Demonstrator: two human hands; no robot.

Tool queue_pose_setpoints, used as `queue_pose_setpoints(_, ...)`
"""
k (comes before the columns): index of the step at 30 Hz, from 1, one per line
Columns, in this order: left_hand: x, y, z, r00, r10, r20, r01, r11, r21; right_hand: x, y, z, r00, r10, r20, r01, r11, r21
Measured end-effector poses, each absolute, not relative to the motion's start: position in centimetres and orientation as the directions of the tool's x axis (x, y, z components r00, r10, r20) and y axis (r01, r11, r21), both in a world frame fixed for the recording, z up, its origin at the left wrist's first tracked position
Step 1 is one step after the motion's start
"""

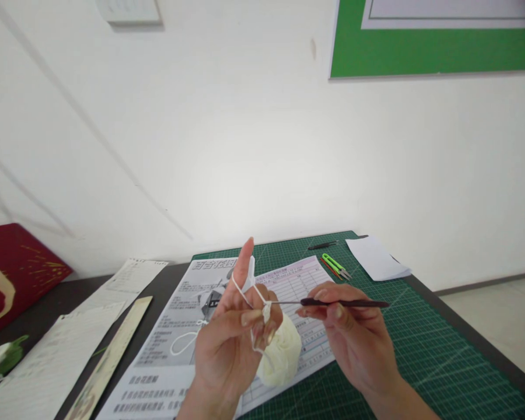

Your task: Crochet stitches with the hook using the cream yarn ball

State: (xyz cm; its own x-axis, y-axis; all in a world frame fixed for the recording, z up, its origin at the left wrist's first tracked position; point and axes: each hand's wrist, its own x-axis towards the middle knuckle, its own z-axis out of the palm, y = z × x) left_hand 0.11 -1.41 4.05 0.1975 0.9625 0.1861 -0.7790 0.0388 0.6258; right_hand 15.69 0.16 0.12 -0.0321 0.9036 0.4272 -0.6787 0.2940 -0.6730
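My left hand [234, 329] is raised over the printed sheets, index finger pointing up with white yarn [241, 291] looped around it. Between its thumb and other fingers it pinches a small crocheted piece [266, 312]. My right hand [354, 332] grips a crochet hook [345, 303] by its dark handle, held level. The hook's thin metal shaft reaches left to the stitches, and its tip is hidden in the yarn there. A pale cream ball of yarn [282, 353] rests on the sheets behind and below my left hand, which partly covers it.
A green cutting mat [437, 338] lies under printed sheets [153, 356]. Farther back are green thread snips [335, 265], black tweezers [322, 245] and white paper [376, 259]. At left are a ruler [109, 356], handwritten pages [83, 332] and a red bag [21, 274]. A white wall stands behind.
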Motion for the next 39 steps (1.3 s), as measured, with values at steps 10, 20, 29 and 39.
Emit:
queue_pose_setpoints(10, 0.0, -1.3, 4.0, 0.241, 0.944, 0.226, -0.797, 0.059, 0.601, 16.4, 0.4, 0.3, -0.094, 0.836, 0.540, -0.620, 0.375, -0.689)
queue_pose_setpoints(20, -0.1, -1.2, 3.8, 0.237, 0.950, 0.205, -0.813, 0.079, 0.576, 17.4, 0.6, 0.6, -0.126, 0.723, 0.679, -0.440, 0.573, -0.691)
queue_pose_setpoints(29, 0.2, -1.2, 3.5, 0.226, 0.943, 0.244, -0.807, 0.041, 0.589, 17.2, 0.4, 0.6, -0.101, 0.800, 0.591, -0.546, 0.452, -0.705)
queue_pose_setpoints(39, 0.3, -1.5, 4.3, 0.200, 0.945, 0.257, -0.732, -0.030, 0.681, 16.1, 0.1, 0.7, -0.107, 0.923, 0.369, -0.669, 0.207, -0.713)
